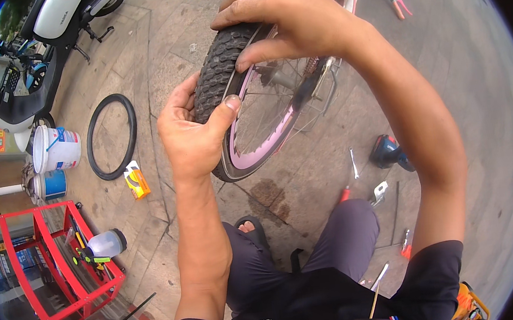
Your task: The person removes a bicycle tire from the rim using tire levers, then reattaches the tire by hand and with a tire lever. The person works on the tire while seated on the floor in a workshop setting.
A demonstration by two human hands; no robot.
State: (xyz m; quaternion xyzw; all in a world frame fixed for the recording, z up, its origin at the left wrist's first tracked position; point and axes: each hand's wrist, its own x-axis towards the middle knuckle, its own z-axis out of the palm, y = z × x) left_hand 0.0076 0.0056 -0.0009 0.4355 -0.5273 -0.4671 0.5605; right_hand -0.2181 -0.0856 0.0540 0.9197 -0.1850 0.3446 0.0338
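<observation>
A black knobby bicycle tire (221, 60) sits around a pink wheel rim (262, 150) in front of me. My left hand (194, 132) is closed on the tire's near left side, its fingers behind the tread and its thumb on the sidewall close to the rim. Farther up, my right hand (291, 16) grips the same tire, fingers laid over the tread and thumb against the sidewall. Spokes and the hub show through the wheel, while part of the tire's top is hidden by my right hand and forearm.
On the paving at left lie a black rubber ring (134, 132) and an orange-yellow box (137, 180). White bucket (58, 148), red metal rack (66, 314) and parked scooter (60, 18) stand beyond. To the right are a dark blue power tool (385, 151) and wrench (353, 163).
</observation>
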